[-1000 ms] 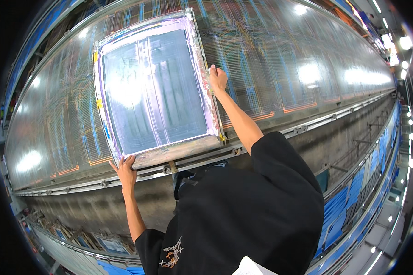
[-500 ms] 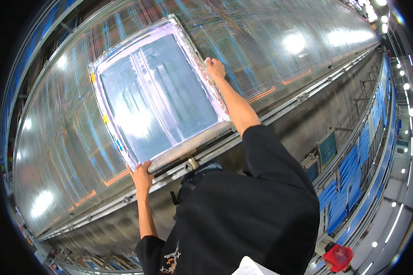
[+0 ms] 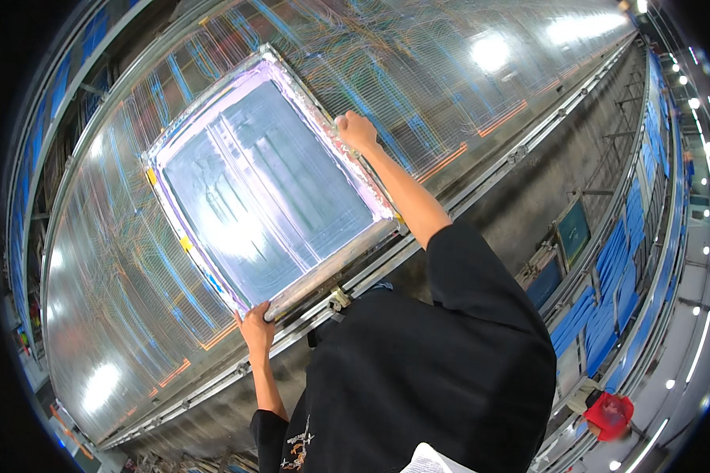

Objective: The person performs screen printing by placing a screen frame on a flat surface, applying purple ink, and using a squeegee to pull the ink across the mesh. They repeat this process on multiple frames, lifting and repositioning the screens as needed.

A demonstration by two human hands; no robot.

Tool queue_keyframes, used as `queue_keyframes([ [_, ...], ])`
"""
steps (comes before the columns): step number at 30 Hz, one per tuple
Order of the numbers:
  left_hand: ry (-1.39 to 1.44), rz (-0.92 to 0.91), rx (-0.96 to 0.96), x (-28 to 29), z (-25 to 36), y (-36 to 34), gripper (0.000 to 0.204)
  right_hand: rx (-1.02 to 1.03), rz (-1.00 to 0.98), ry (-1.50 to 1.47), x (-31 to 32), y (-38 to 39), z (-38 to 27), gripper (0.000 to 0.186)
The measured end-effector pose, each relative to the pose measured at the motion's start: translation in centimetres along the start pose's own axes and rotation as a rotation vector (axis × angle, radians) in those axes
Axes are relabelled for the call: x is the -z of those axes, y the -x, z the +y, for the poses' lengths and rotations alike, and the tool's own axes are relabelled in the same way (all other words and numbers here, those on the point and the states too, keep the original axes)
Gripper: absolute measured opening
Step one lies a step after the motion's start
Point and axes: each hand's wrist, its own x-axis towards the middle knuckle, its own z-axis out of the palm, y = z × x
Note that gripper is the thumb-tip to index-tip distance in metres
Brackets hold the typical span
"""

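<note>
A large rectangular printing screen (image 3: pixel 292 177) with a grey-blue mesh lies tilted in the view on a long table. Smears of pale lilac and white coat the inside of its frame, and bits of yellow and blue mark its left side. My left hand (image 3: pixel 257 331) is closed round the frame's near left corner, thumb on top. Farther up, my right hand (image 3: pixel 356 132) grips the right side of the frame with curled fingers. Parts of the fingers of both hands are hidden.
The table (image 3: pixel 426 87) is streaked with blue and orange lines. A metal rail (image 3: pixel 481 181) with clamps runs along its near edge. Blue sheets (image 3: pixel 607 272) and a framed green screen (image 3: pixel 573 235) stand at the right. A person in a red cap (image 3: pixel 610 415) is at lower right.
The whole view has shifted and turned slightly, so the screen and table sit differently in it. Both hands keep their hold at the same places on the frame.
</note>
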Motion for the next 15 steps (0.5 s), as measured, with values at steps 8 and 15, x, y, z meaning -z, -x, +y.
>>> queue_keyframes([
  [8,-0.032,0.023,-0.027,-0.7,-1.4,0.1,0.031,0.627,-0.814,0.052,12.8,19.1,-3.9,0.068],
  [15,-0.026,0.382,-0.104,1.6,1.3,3.5,0.04,0.695,-0.468,0.04,9.2,26.1,3.2,0.053],
])
